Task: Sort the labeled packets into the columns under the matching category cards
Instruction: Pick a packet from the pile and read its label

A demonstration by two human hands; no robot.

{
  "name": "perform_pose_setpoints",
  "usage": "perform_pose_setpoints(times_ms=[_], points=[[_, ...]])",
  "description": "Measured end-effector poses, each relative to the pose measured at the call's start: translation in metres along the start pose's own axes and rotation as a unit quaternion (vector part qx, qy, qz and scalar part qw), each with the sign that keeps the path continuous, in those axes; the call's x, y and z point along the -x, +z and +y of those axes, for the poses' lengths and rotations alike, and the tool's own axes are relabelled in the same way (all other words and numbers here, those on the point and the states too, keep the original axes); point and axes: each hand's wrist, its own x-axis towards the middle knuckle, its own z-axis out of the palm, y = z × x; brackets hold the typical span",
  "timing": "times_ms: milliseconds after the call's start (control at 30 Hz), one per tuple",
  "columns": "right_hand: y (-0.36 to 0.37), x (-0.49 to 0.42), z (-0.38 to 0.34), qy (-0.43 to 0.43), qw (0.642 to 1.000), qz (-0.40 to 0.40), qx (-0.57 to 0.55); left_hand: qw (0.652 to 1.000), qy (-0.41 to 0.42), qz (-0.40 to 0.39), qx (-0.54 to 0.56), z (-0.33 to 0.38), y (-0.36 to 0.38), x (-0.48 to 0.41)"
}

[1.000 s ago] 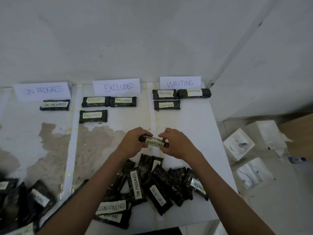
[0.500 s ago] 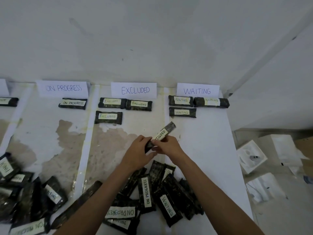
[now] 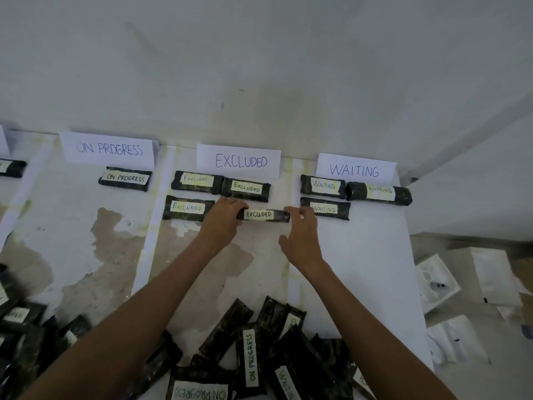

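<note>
L edge: card (image 3: 2, 141) cropped, text unreadable; edge pkt (image 3: 11, 168) cropped too, label illegible. Left hand (image 3: 222, 223) hides L end of EXCLUDED pkt (image 3: 264, 215); right hand (image 3: 301, 238) fingertips cover its R end. Near pile (image 3: 268, 350): labels half buried, some cropped by bottom edge. Left pile (image 3: 26, 327) too dark/blurry to read. Small dark item (image 3: 437, 285) in white tray (image 3: 425, 265): can't tell what.

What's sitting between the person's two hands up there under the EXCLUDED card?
A dark packet labeled EXCLUDED, seen in the head view; the left hand grips one end, the right hand touches the other.
</note>
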Motion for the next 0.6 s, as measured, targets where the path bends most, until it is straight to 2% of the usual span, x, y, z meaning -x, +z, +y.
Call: perform_pose_setpoints(times_ms=[133,367,467,600], points=[[0.013,-0.023,0.011,-0.024,0.999,-0.033,-0.017,1.000,0.015,-0.025,-0.005,-0.005,0.007,-0.021],[0.021,-0.044,0.018,-0.031,0.999,-0.020,-0.031,0.999,0.014,-0.033,-0.013,-0.013,0.012,-0.026],[0.019,-0.042,0.020,-0.050,0.998,-0.026,-0.023,0.999,0.025,-0.014,-0.044,-0.013,0.011,-0.023],[0.011,-0.031,0.018,-0.049,0.998,-0.040,-0.004,0.997,0.022,0.051,-0.059,0.000,0.006,-0.010]])
